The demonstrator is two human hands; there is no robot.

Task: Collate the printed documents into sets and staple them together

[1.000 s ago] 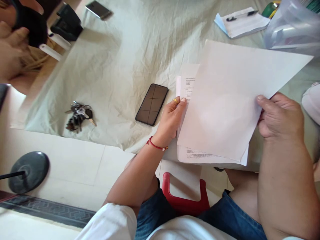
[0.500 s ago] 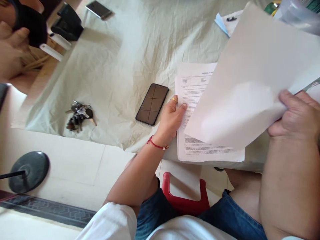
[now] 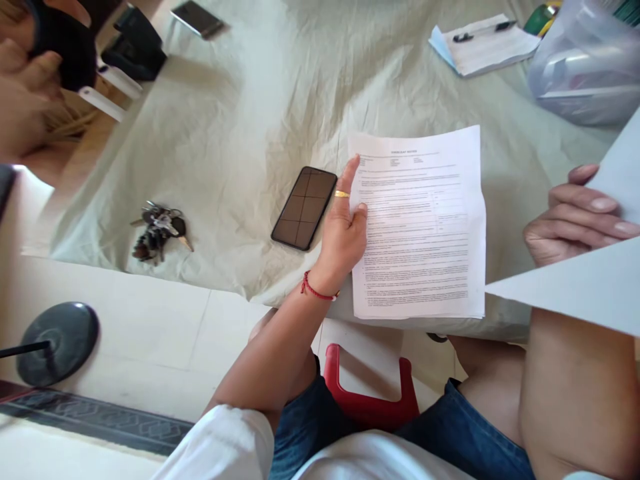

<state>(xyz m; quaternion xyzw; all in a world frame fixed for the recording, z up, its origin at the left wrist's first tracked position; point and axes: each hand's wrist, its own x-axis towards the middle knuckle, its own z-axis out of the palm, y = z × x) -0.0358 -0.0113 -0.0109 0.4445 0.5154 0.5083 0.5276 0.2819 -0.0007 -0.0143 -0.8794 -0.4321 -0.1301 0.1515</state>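
A stack of printed sheets (image 3: 420,247) lies near the front edge of the cloth-covered table. My left hand (image 3: 346,230), with a ring and a red bracelet, grips its left margin, thumb on the top page and index finger stretched along the edge. Off to the right, my right hand (image 3: 575,220) is closed on a bent sheet of paper (image 3: 590,287), whose blank side faces me. Its fingers show between two parts of the paper, and the thumb is hidden. The sheet's pointed corner comes close to the stack's right edge.
A black phone (image 3: 304,208) lies just left of the stack, a bunch of keys (image 3: 160,230) farther left. At the back are another phone (image 3: 197,20), a notepad (image 3: 487,53) with a pen, and a clear plastic container (image 3: 585,73). Someone's hand (image 3: 25,100) shows at left.
My right hand has swung the lifted sheet rightward off the stack and turned it, uncovering the top page and the notepad. My left hand stays at the stack's edge, its index finger now extended.
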